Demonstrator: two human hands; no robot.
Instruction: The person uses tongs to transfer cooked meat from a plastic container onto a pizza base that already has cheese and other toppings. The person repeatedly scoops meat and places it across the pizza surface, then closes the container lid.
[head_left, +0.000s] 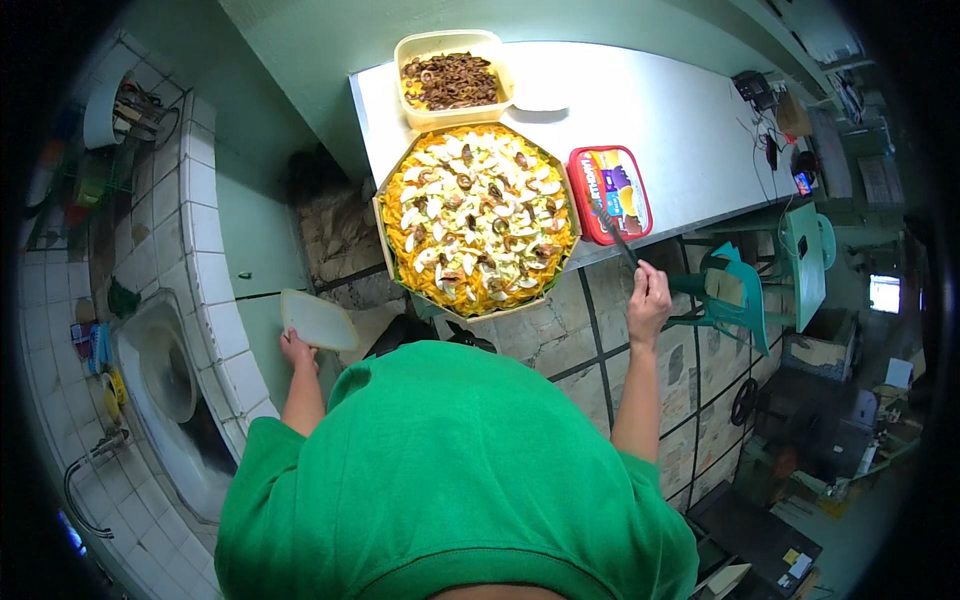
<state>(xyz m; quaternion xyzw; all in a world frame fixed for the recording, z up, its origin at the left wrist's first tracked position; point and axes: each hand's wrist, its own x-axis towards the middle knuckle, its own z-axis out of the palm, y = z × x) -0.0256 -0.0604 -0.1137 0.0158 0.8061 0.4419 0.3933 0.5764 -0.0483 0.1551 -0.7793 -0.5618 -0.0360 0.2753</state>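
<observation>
My left hand (297, 348) grips the edge of a translucent plastic lid (320, 321), held out at the left between the sink counter and the table. In my right hand (648, 302) is a slim dark-handled utensil (620, 241). Its tip, too small to make out, lies over the lid of a red rectangular tub (612, 195). Left of the tub, at the table's near edge, is a large octagonal tray (562, 178) of yellow noodles (440, 262) topped with pale slices and brown bits. Behind it stands a plastic container (408, 110) of dark brown strips (455, 82).
The white table (640, 100) runs off to the right, with cords and a small dark device (752, 88) at its far end. A white flat item (541, 102) lies by the container. At left is a tiled counter with a sink (165, 370). Green chairs (735, 295) stand at right.
</observation>
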